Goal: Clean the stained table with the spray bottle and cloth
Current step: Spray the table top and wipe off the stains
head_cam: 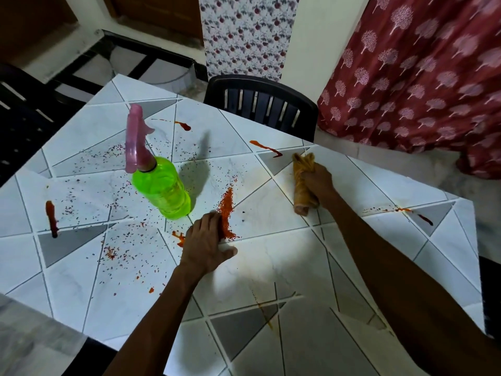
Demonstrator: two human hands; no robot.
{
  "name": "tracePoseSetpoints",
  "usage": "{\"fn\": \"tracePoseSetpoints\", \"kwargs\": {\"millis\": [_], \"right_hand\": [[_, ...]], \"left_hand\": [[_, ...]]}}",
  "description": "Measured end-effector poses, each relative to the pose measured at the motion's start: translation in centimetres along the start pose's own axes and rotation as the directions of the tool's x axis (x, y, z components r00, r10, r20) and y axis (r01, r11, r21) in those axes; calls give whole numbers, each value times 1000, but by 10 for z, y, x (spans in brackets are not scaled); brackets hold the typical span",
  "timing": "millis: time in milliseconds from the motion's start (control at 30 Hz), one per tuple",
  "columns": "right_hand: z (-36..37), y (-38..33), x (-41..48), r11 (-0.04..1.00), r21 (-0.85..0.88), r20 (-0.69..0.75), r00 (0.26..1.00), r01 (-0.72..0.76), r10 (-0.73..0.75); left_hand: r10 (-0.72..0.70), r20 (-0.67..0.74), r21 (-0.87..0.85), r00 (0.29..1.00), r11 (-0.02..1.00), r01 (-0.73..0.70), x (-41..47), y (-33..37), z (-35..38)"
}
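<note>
Right hand [320, 184] grips the rolled cloth [299, 183]; left hand [207, 245] lies flat on the worktop [284, 263] near the spray bottle [162, 188].

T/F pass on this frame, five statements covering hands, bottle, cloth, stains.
1. The right hand grips the rolled cloth. True.
2. The left hand holds the spray bottle. False: it lies on the table against the red powder pile; the bottle stands unheld.
3. The spray bottle lies on its side. False: it stands upright.
4. Red stains remain on the table. True.
5. A black chair stands at the table's far edge. True.
</note>
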State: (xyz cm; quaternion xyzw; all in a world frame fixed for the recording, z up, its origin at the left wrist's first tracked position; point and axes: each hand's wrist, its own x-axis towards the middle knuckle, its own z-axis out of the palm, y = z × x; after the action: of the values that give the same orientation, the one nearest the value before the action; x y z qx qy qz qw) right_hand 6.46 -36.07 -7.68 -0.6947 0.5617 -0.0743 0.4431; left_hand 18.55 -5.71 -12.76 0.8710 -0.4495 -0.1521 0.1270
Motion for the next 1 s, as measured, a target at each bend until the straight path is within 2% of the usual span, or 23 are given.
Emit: {"fn": "tracePoseSetpoints", "kwargs": {"millis": [167,233,367,500,600,733,867,933,967,1000], "right_hand": [[66,-53,5,990,47,101,986,131,-135],[91,-76,0,974,-21,209,954,224,-214],[131,-99,-33,947,-63,433,864,314,-257],[139,-92,-52,936,-72,531,807,345,-257],[119,-82,-56,970,8,480,850,243,-216],[74,-45,-62,981,132,274,946,142,-174],[36,12,-84,947,312,224,974,-81,10],[27,38,-91,967,241,145,988,-80,45],[27,46,-96,967,227,151,985,-117,84],[30,50,-104,957,247,216,971,-154,101]], "left_hand": [[10,-29,-26,1000,1000,-10,0,-5,4],[18,-41,-21,999,1000,-19,0,-6,5],[8,-49,-60,999,998,-11,-2,-8,4],[18,-62,-60,998,998,-22,-3,-7,4],[14,-54,-64,998,998,-17,-4,-6,2],[11,-49,-66,999,998,-14,-3,-5,1],[16,-31,-62,999,998,-18,-4,-6,-1],[37,-20,-49,999,998,-38,-5,-5,-2],[47,-7,-44,999,998,-47,-6,-4,-2],[55,4,-42,998,998,-55,-7,-4,-4]]}}
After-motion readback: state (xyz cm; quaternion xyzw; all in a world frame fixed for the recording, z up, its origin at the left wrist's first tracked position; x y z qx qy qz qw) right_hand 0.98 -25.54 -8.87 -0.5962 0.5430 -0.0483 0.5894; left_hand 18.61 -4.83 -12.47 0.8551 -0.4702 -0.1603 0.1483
